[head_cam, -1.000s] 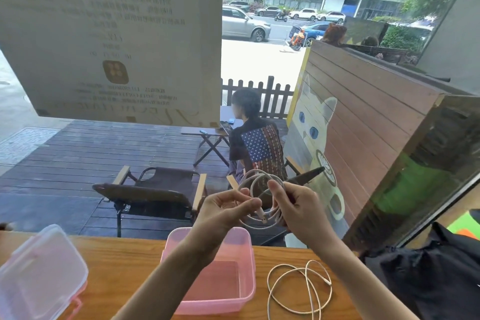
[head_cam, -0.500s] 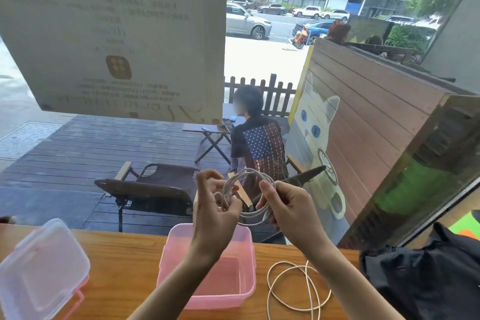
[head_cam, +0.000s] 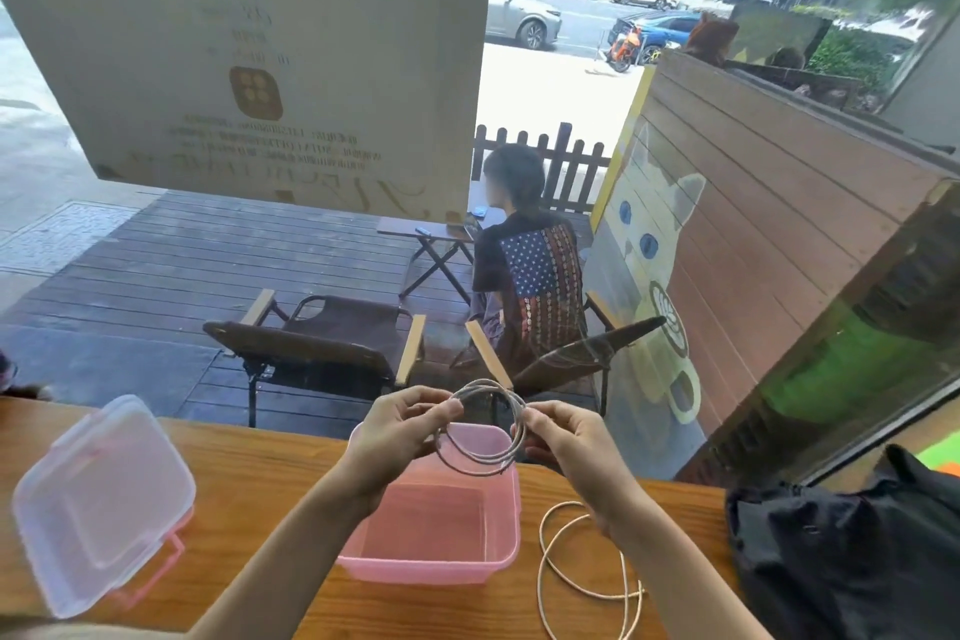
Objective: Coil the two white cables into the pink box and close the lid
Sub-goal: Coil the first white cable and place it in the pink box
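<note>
A coiled cable [head_cam: 480, 429] hangs over the open pink box [head_cam: 436, 509], pinched on either side by the left hand [head_cam: 400, 437] and right hand [head_cam: 563, 447]. The second cable [head_cam: 576, 566] lies loose on the table [head_cam: 260, 494] right of the box. The lid [head_cam: 101, 499] rests far left.

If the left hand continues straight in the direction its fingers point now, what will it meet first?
The left hand points right, across the coiled cable it pinches. Beyond the coil's loops, the first thing would probably be the right hand, which holds the other side. Depth is hard to judge, but both hands look level above the pink box.
</note>
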